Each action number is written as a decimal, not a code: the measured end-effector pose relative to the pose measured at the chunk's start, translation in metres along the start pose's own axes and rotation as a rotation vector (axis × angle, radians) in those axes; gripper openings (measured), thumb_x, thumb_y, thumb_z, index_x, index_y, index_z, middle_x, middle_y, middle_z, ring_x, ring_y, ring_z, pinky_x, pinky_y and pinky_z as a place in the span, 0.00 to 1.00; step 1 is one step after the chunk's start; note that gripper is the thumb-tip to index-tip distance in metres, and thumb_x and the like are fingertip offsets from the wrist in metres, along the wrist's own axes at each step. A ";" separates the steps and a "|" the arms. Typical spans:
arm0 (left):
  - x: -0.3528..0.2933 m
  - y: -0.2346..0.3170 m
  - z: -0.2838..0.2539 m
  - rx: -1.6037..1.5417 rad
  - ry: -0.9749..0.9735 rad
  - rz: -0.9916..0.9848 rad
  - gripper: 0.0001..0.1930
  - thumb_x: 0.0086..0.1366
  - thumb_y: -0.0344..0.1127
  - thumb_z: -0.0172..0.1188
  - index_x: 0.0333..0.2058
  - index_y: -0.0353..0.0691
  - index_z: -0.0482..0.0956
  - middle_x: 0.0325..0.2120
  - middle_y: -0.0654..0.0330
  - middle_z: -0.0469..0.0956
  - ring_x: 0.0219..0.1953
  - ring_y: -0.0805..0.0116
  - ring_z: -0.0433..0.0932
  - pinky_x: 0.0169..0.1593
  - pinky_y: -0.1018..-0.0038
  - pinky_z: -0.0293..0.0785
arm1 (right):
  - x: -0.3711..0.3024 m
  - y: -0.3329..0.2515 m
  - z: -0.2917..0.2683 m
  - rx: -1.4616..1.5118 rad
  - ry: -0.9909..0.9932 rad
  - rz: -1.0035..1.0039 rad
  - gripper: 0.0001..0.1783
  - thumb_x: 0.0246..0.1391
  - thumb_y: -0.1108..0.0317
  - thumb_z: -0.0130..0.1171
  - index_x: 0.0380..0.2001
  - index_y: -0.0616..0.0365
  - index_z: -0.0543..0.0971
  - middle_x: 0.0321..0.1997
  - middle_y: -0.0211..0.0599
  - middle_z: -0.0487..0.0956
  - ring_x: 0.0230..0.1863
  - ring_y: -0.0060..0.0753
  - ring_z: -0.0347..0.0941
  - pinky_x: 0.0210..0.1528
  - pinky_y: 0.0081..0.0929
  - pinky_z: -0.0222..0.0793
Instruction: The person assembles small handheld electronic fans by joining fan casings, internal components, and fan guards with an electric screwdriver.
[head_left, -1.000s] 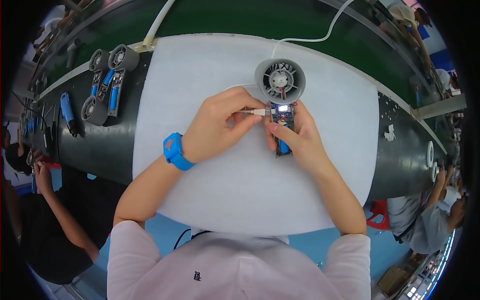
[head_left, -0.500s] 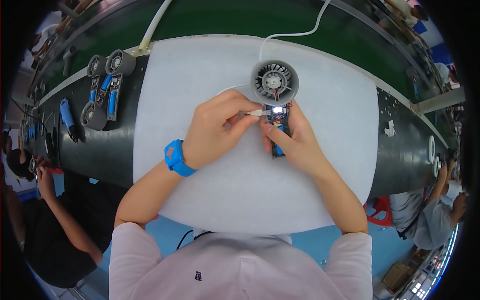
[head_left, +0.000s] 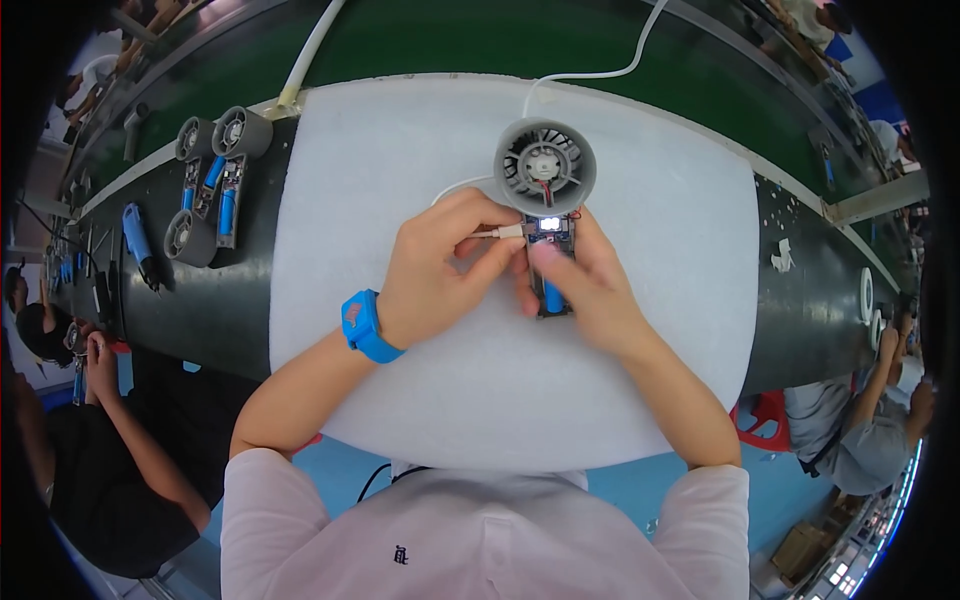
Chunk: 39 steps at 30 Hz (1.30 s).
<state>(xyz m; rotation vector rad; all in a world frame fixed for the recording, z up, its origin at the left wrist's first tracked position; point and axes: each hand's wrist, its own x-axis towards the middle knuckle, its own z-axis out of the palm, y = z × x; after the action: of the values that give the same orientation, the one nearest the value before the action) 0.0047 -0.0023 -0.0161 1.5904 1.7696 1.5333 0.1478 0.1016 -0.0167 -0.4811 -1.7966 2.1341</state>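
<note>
A small grey handheld fan (head_left: 545,166) lies over the white mat with its handle pointing toward me and its inside exposed. In the handle sit a circuit board with a small lit display (head_left: 550,224) and a blue cylindrical battery (head_left: 554,296). My right hand (head_left: 595,285) is closed round the handle, its thumb pressed over the board just below the display. My left hand (head_left: 435,265) pinches the white plug of a charging cable (head_left: 510,231) at the board's left edge. The fingers partly hide whether the plug is fully seated.
A white foam mat (head_left: 400,400) covers the bench before me. On the dark bench at left lie several similar open fans (head_left: 228,195) and a blue electric screwdriver (head_left: 138,240). White tape rolls (head_left: 866,295) and a scrap of paper (head_left: 782,256) lie at right. Co-workers sit on both sides.
My right thumb has moved up the handle onto the board near the display. The fan has tilted slightly, its head shifting a little left. My left hand still pinches the plug.
</note>
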 end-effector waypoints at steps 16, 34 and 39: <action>0.004 0.000 -0.010 0.048 0.019 0.202 0.13 0.55 0.22 0.57 0.41 0.37 0.77 0.26 0.56 0.74 0.26 0.62 0.74 0.30 0.72 0.72 | 0.004 -0.017 -0.034 0.394 -0.105 -0.003 0.27 0.61 0.48 0.42 0.46 0.65 0.67 0.26 0.45 0.72 0.15 0.29 0.63 0.18 0.28 0.61; 0.004 -0.043 -0.020 0.047 -0.061 -0.104 0.08 0.55 0.29 0.58 0.34 0.38 0.75 0.30 0.52 0.77 0.29 0.49 0.75 0.32 0.61 0.72 | 0.389 -0.014 0.158 -0.235 0.004 0.038 0.10 0.48 0.76 0.46 0.32 0.72 0.71 0.24 0.46 0.74 0.20 0.33 0.72 0.19 0.27 0.68; 0.004 -0.044 -0.016 0.094 -0.025 0.033 0.07 0.50 0.27 0.58 0.31 0.38 0.76 0.30 0.50 0.77 0.31 0.46 0.74 0.32 0.57 0.71 | 0.416 0.033 0.166 -0.454 0.146 -0.104 0.32 0.49 0.63 0.62 0.49 0.77 0.63 0.44 0.53 0.74 0.47 0.43 0.72 0.48 0.31 0.69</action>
<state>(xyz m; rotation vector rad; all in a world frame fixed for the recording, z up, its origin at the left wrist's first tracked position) -0.0320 0.0021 -0.0452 1.6835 1.8354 1.4583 -0.2987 0.1334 -0.0462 -0.6144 -2.1660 1.5734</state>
